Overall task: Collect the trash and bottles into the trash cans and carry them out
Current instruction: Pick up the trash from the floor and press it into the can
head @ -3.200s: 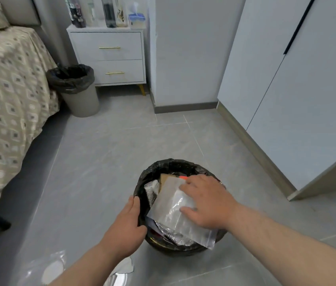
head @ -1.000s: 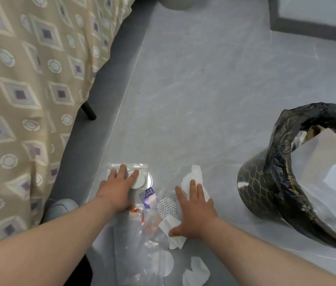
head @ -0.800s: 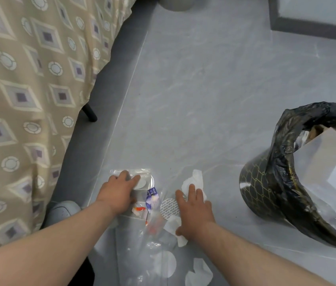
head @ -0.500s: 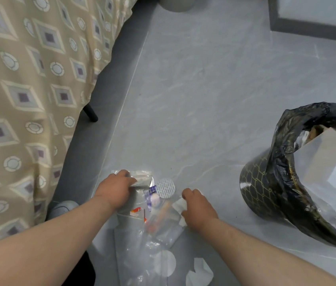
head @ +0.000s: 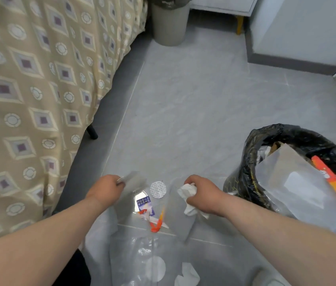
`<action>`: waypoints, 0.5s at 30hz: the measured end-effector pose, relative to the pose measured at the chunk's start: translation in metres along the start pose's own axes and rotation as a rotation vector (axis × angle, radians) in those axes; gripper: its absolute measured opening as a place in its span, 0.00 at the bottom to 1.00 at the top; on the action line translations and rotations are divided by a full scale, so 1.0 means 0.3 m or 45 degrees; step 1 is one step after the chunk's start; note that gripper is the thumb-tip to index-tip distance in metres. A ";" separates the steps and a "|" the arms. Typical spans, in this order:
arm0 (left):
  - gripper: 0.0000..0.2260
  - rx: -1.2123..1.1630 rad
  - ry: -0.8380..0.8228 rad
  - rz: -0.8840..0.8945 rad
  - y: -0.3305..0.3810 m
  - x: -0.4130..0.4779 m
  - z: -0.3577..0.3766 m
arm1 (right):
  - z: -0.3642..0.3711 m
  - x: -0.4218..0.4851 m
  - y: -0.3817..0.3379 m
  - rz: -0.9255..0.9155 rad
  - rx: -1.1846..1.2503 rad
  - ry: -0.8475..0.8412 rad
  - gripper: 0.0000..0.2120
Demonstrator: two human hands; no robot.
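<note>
Both hands are down low over the grey tile floor (head: 193,100), right in the litter pile. The left hand (head: 106,187) has its fingers closed together on the edge of a clear plastic wrapper (head: 131,183), and the sheet trails off to the right of those fingers, looking blurry. The right hand (head: 201,195) is balled up, fingers clamped on a crumpled white tissue (head: 187,193), with a bit of it hanging out below the fist.

Between the two sets of fingers there's a round silvery foil seal (head: 158,189), and just below that a small blue and white printed packet (head: 144,205) and an orange-red scrap (head: 156,223), all caught up in a big clear plastic bag (head: 142,254) that spreads toward the bottom edge. A torn piece of white paper (head: 186,275) lies further down, nearer the camera than either hand.

Just right of the right-hand fingers is the dark trash can (head: 232,187) with a gold net pattern on its side, lined with a black bag (head: 286,137). It's stuffed already: a large translucent bag (head: 292,182) and an orange strip (head: 334,182) stick out of the top.

Way out past the fingers, by the bed corner, stands a second beige trash can (head: 170,27), well apart from the mess. The patterned tan bedspread (head: 39,79) fills everything left of the left hand, with a dark bed leg (head: 91,132) showing under it.
</note>
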State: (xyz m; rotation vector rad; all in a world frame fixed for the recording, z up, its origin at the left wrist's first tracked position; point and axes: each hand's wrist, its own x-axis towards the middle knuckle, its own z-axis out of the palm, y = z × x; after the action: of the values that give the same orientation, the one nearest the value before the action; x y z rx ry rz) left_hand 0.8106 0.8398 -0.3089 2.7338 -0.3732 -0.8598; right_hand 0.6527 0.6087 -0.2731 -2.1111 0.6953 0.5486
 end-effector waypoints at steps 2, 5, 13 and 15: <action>0.15 -0.172 0.043 -0.003 0.036 -0.051 -0.040 | -0.085 -0.063 -0.058 -0.045 -0.057 0.010 0.17; 0.13 -0.432 0.090 0.005 0.114 -0.154 -0.099 | -0.212 -0.197 -0.127 -0.103 -0.120 0.038 0.17; 0.06 -1.115 0.010 0.113 0.440 -0.453 -0.212 | -0.579 -0.602 -0.111 -0.118 0.198 0.209 0.07; 0.07 -1.203 -0.040 0.212 0.560 -0.513 -0.212 | -0.679 -0.675 -0.049 -0.100 0.354 0.279 0.09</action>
State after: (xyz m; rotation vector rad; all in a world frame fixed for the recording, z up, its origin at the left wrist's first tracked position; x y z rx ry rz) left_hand 0.6979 0.7412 -0.1259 1.7930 -0.1334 -0.7645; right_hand 0.5380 0.5076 -0.0295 -1.9417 0.7601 0.1657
